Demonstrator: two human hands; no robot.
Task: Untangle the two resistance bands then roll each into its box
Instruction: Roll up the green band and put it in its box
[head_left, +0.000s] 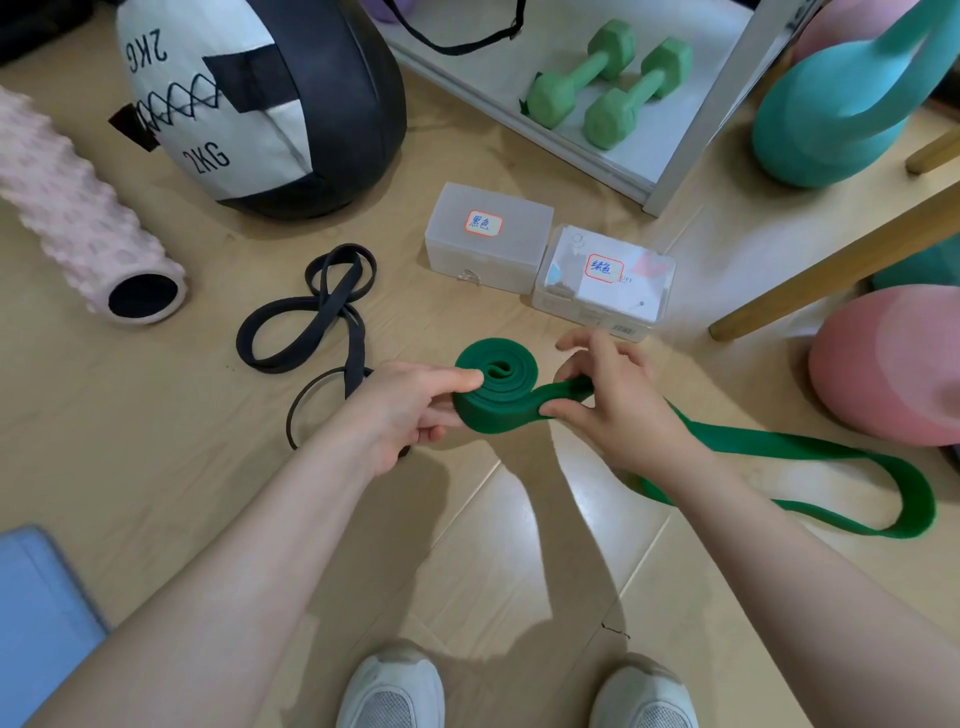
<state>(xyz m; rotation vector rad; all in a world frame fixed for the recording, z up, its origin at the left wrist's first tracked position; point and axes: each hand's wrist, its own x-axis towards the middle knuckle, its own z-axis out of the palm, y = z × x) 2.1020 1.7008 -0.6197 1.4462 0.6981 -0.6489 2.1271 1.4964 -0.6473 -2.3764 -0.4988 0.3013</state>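
Two translucent boxes sit just beyond your hands: the left box (488, 236), lid on, contents not discernible, and the right box (605, 280) showing white card or paper inside. Your left hand (410, 410) pinches the rolled part of the green band (496, 392); your right hand (613, 400) grips its strap, whose tail trails off behind that wrist. Left of your left hand, the black band (311, 317) lies looped on the floor (156, 415).

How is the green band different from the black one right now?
The green band is partly rolled into a coil, gripped by the left hand and right hand; the black band lies untouched in loose loops on the floor. The green band looks wider, the black band narrower. Both are looped bands, and neither is in a box yet.
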